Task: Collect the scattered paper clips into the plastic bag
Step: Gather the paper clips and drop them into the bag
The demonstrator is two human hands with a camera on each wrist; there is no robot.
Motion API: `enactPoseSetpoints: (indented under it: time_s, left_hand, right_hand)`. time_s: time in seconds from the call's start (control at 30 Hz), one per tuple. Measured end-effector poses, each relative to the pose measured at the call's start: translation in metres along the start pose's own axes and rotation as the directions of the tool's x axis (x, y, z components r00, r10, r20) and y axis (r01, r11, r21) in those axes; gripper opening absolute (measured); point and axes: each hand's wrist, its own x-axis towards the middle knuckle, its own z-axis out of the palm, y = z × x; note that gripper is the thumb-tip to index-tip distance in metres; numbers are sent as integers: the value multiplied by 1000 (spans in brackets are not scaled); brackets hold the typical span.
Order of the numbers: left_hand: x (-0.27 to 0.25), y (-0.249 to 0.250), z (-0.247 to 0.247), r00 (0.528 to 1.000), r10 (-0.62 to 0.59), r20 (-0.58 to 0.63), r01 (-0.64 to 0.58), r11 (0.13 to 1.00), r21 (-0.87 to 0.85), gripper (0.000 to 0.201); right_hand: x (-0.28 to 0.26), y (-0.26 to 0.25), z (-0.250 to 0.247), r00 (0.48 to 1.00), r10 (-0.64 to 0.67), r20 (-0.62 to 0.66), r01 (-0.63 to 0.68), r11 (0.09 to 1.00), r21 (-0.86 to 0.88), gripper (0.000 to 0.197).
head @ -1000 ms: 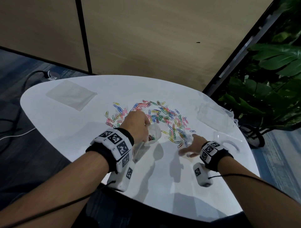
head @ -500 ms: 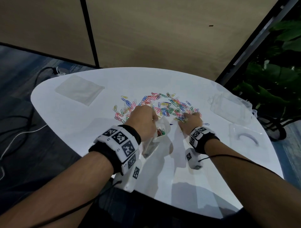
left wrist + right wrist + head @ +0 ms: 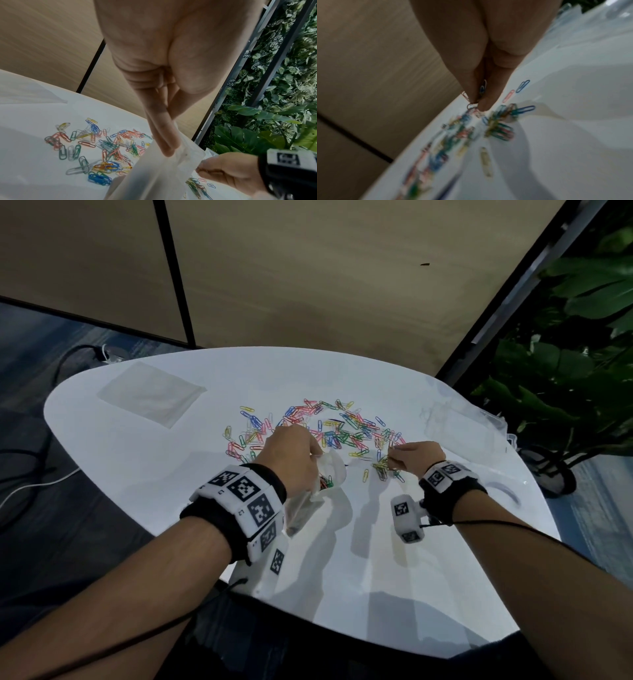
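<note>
Many coloured paper clips (image 3: 329, 429) lie scattered across the middle of the white table (image 3: 359, 577). My left hand (image 3: 291, 457) grips the rim of a clear plastic bag (image 3: 330, 470) and holds it above the table; several clips show inside it. In the left wrist view the fingers (image 3: 164, 139) pinch the bag (image 3: 154, 173) at its mouth. My right hand (image 3: 411, 457) hangs just right of the bag and pinches a few paper clips (image 3: 481, 89) between thumb and fingers. A small heap of clips (image 3: 383, 470) lies under it.
A flat clear bag (image 3: 150, 392) lies at the table's far left. Clear plastic packaging (image 3: 459, 426) sits at the right edge, with another clear piece (image 3: 507, 491) nearer me. Green plants (image 3: 565, 371) stand right of the table. A beige wall is behind.
My right hand went from the table's near right into the clip pile, pinched some clips and drew back a little. My left hand kept holding the bag.
</note>
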Motion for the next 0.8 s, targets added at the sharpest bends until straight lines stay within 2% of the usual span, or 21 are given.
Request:
enactPoseSetpoints:
  time_s: [0.03,0.07,0.13,0.2,0.27,0.33,0.4,0.47,0.5,0.6,0.63,0.7,0.73,0.77,0.8]
  left_hand:
    - [0,2,1,1000,5,0,-5,1000,8,27]
    - [0,4,2,1000,10,-1,-10,1000,16,27]
    - [0,6,5,1000,17,10,-17,1000,24,27]
    - [0,7,8,1000,20,18,-21,999,26,27]
    - [0,7,10,1000,27,3,-27,999,30,26]
    - [0,7,11,999,32,-13,-32,999,28,23]
    - [0,7,11,999,26,-20,-25,1000,13,20]
    - [0,8,11,1000,18,-25,-18,1000,8,21]
    - [0,8,10,999,20,-26,-19,1000,9,22]
    - [-1,9,7,999,26,-19,-26,1000,13,26]
    - [-2,8,6,999,29,-15,-29,999,17,27]
    - [-2,8,5,999,37,-6,-37,999,25,28]
    - [-2,8,5,999,38,-5,-37,999,23,27]
    - [-2,7,4,999,36,-8,-36,999,14,26]
    - [-1,6,4,999,31,-12,-31,1000,2,24]
  right_hand:
    - [-6,-7,-3,996,43,80,-61,971,232,19]
    - [-13,-15,-5,983,48,178,-120,897,425,26]
    - [-38,-40,-8,931,-21,365,-202,802,562,27]
    - [-63,-61,-6,842,-121,526,-207,828,522,20]
    - [-85,-70,2,770,-149,620,-149,903,403,20]
    - [-97,-70,16,760,-143,634,-42,963,267,21]
    - [-102,-67,33,807,-183,561,155,983,98,25]
    - [-104,-65,45,848,-278,451,372,918,-134,27]
    - [-107,-66,48,848,-337,409,452,863,-225,23]
    - [-121,-70,51,775,-508,376,621,723,-302,13]
    - [-124,-72,51,739,-530,415,665,670,-330,15]
    - [-126,-76,49,684,-484,546,716,588,-375,18]
    - [-123,-78,47,673,-433,600,708,612,-352,20]
    - [-119,-80,42,678,-380,629,652,706,-277,22]
    - [-114,-83,35,694,-335,637,539,828,-152,24]
